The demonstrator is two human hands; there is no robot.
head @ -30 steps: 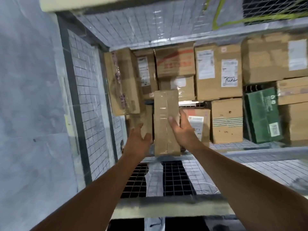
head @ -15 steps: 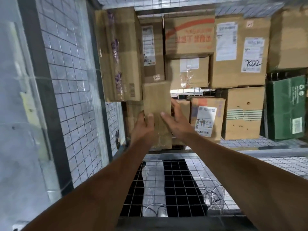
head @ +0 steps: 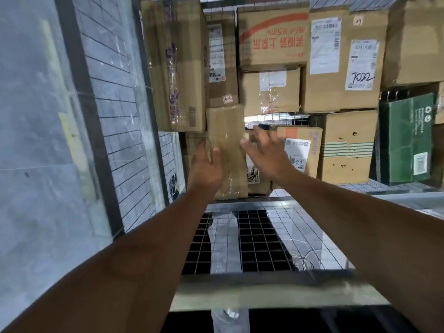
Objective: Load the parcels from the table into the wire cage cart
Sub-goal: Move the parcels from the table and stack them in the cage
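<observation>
Brown cardboard fills the back of the wire cage cart (head: 264, 239), and both bare arms reach right in over its mesh floor. The tall, narrow parcel (head: 227, 131) wrapped in clear tape stands upright at the back left of the cart. It sits just under the tall box with purple print (head: 175, 66) and in front of the lower row of cartons. Its bottom edge is down at floor level, though whether it bears on the mesh cannot be told.

The left hand (head: 206, 168) has hold of the parcel's left side, thumb laid across the front face and fingers running up along the edge behind it. The right hand (head: 264, 157) is wide open with its fingers splayed. Its thumb tip is right at the parcel's right edge, and contact there cannot be made out.

Behind that open hand stands a box with an orange patch and a white label (head: 302, 150), and beside it a box with green stripes (head: 348, 147). Further right there is a green box (head: 408, 138).

Up top sit a carton with red lettering (head: 274, 34) and a box with "7022" handwritten on its label (head: 343, 68). Along the left, the cart's mesh side panel (head: 115, 97) stands against a grey wall (head: 28, 140).
</observation>
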